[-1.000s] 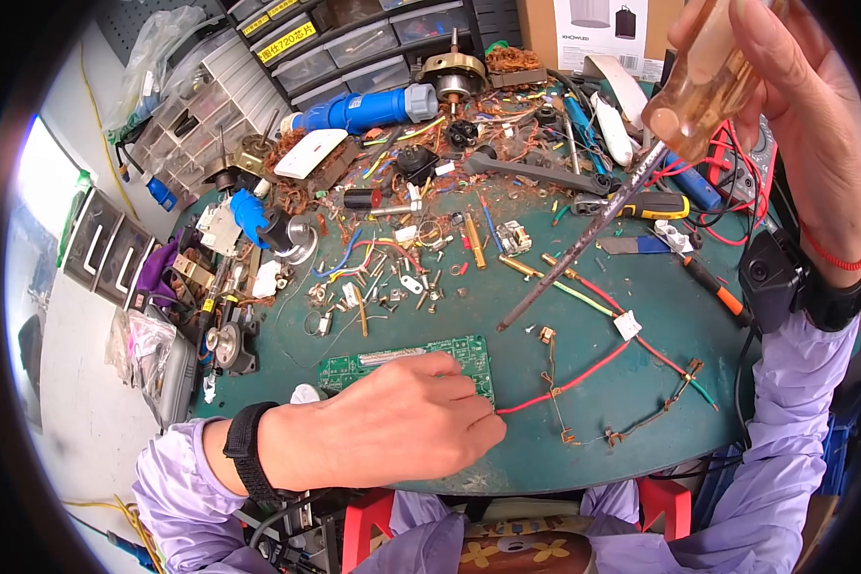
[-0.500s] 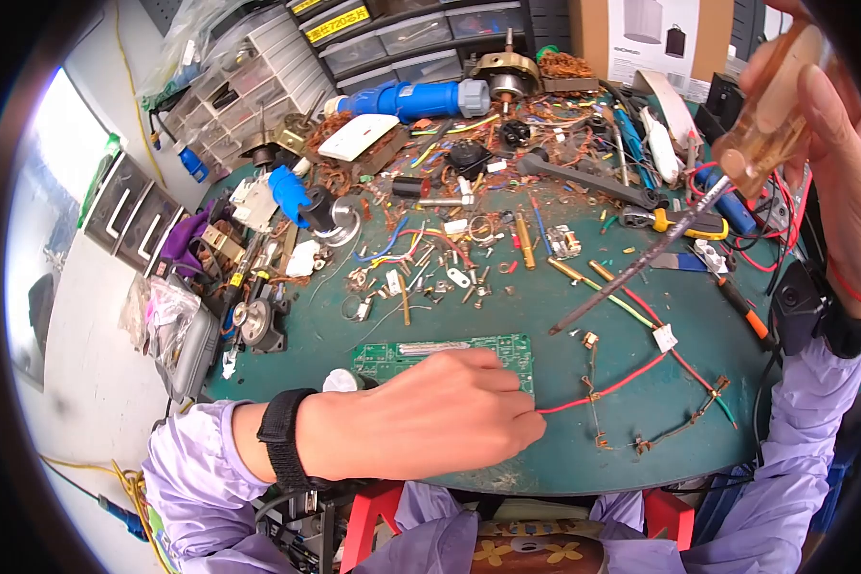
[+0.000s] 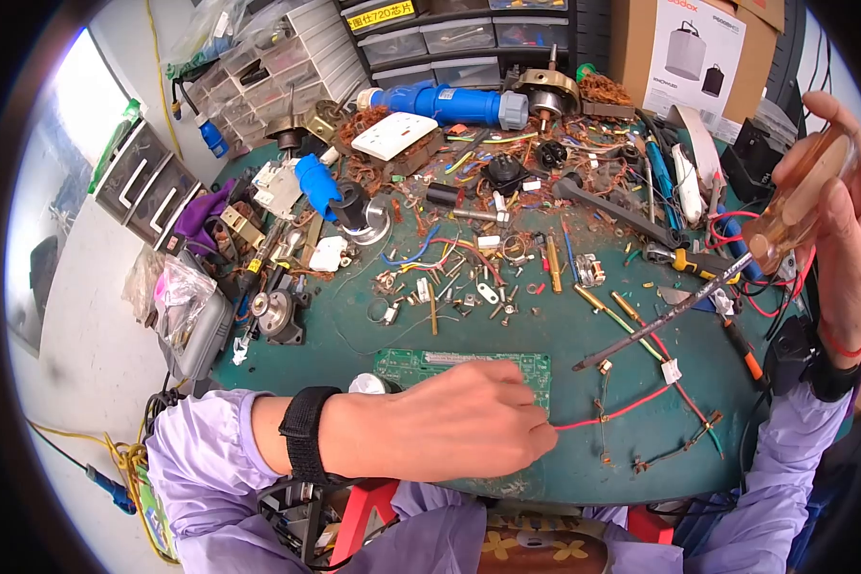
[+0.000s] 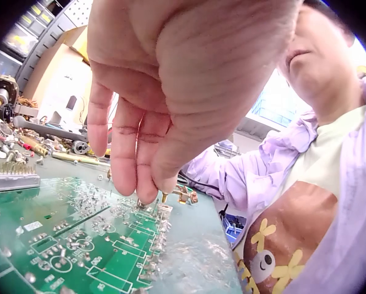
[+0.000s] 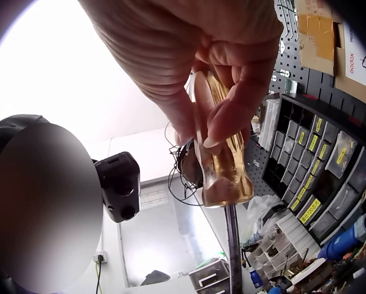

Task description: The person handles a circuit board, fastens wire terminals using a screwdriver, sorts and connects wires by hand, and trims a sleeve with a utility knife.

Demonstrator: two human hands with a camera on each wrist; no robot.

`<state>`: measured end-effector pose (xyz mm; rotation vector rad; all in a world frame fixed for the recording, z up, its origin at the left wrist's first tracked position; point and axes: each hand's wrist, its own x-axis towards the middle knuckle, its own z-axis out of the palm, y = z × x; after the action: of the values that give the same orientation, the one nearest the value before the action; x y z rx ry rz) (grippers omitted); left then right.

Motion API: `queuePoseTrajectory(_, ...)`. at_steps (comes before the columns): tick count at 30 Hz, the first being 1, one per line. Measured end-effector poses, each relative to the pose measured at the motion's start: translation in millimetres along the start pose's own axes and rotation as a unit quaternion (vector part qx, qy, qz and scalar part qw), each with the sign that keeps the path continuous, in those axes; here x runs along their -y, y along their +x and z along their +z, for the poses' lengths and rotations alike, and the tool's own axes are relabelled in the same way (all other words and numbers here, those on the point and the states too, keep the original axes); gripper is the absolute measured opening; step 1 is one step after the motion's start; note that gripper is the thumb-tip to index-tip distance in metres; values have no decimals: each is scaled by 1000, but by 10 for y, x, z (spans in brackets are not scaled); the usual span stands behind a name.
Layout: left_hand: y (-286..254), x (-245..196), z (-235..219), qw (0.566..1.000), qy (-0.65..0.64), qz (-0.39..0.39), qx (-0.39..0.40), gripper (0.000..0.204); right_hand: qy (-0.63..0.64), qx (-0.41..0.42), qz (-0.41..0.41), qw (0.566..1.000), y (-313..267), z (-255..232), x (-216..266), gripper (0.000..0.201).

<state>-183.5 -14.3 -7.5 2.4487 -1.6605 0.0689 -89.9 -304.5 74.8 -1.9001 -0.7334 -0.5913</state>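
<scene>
A green circuit board (image 3: pixel 407 364) lies near the table's front edge, partly hidden under my left hand (image 3: pixel 459 421). In the left wrist view, thumb and fingertips come together in a pinch at the end of the board (image 4: pixel 79 211), beside its solder joints. My right hand (image 3: pixel 847 230), raised at the right, grips the amber see-through handle of a screwdriver (image 3: pixel 660 318). Its dark, worn shaft slants down to the left, the tip over the table just right of the board. In the right wrist view, thumb and fingers wrap the screwdriver handle (image 5: pixel 226 171).
Red and green wires with brass ends (image 3: pixel 631 407) lie right of the board. Loose screws and metal bits (image 3: pixel 469 287) are scattered behind it. Farther back sit a blue plug (image 3: pixel 445 103), a white socket plate (image 3: pixel 394 136) and copper scraps. A white-capped container (image 3: pixel 368 384) stands beside my left wrist.
The head view has turned, shifting the scene rightward. My right hand has come down with the screwdriver, whose shaft now slants more flatly. My left hand stays at the board.
</scene>
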Motion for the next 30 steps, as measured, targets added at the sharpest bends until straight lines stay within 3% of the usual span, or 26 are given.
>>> queuePoseTrajectory(10,3,-3,6,998,-6,-26,49,13,-4,5,10,1000,15,22,-78,69)
queuePoseTrajectory(13,-3,31,-14,999,-16,-34,6,13,1,30,36,999,8,33,12,67)
queuePoseTrajectory(15,16,47,-141,993,23,-109,47,11,29,11,17,999,-8,84,-26,59)
queuePoseTrajectory(16,16,55,-153,993,15,-107,48,11,27,14,24,999,-34,100,-28,59)
queuePoseTrajectory(22,4,65,-177,981,19,-178,74,10,57,48,33,997,-89,200,1,71)
queuePoseTrajectory(23,-2,67,-178,981,19,-178,74,10,33,94,40,994,-98,182,-10,83)
queuePoseTrajectory(30,-6,65,-198,974,13,-193,116,8,115,118,80,983,-201,391,48,75)
